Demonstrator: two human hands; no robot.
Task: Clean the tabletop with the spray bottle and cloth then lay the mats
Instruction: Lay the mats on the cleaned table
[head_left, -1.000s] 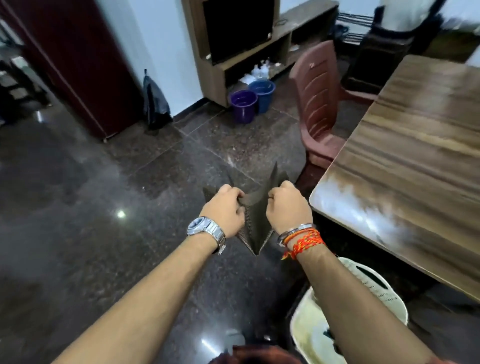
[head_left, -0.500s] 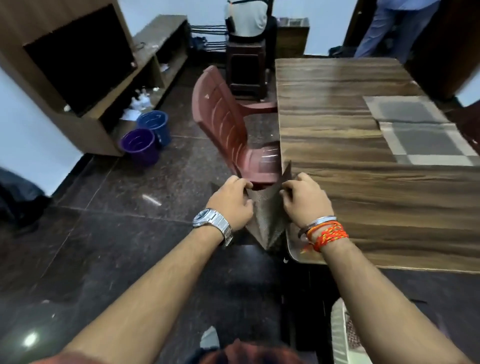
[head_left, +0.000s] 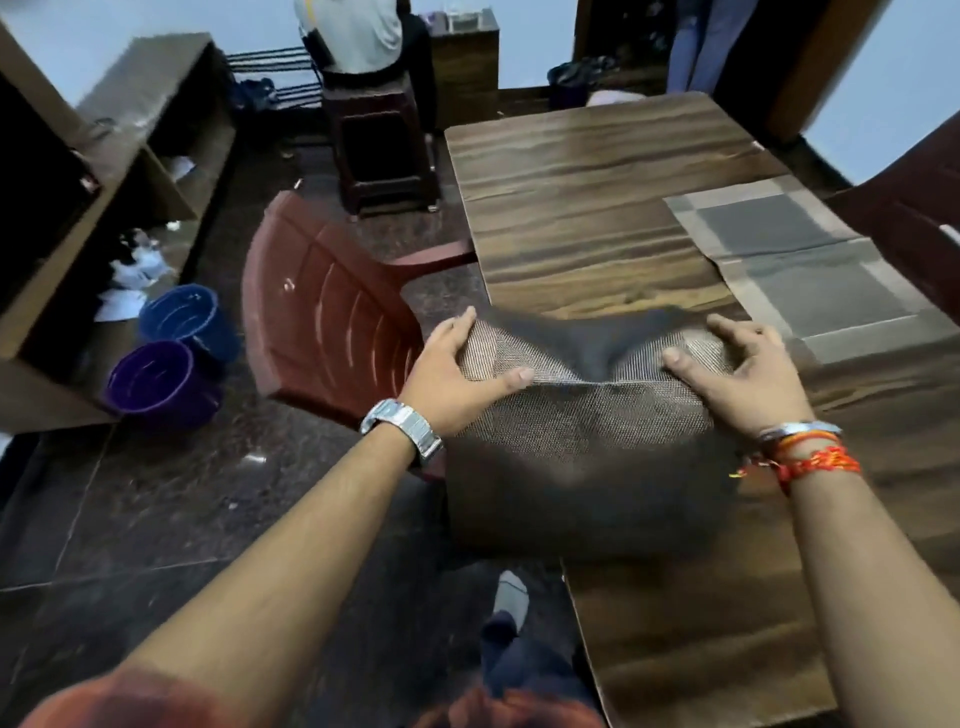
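Observation:
A dark woven mat (head_left: 582, 452) is spread between my hands over the left edge of the wooden table (head_left: 582, 197), its far edge still sagging in a fold. My left hand (head_left: 457, 379) grips its left far corner, and my right hand (head_left: 748, 374) pinches its right far corner. Two grey checked mats (head_left: 789, 260) lie flat side by side on the table's right part. No spray bottle or cloth shows in this view.
A maroon plastic chair (head_left: 322, 317) stands at the table's left side. Blue (head_left: 182, 317) and purple (head_left: 156, 379) buckets sit by a wooden shelf unit (head_left: 130, 130). A person sits on a stool (head_left: 379, 150) beyond. Another dark chair (head_left: 914, 208) is at right.
I turned from the floor toward the table. My hands moved apart, opening the folded mat out and bringing it over the table's left edge.

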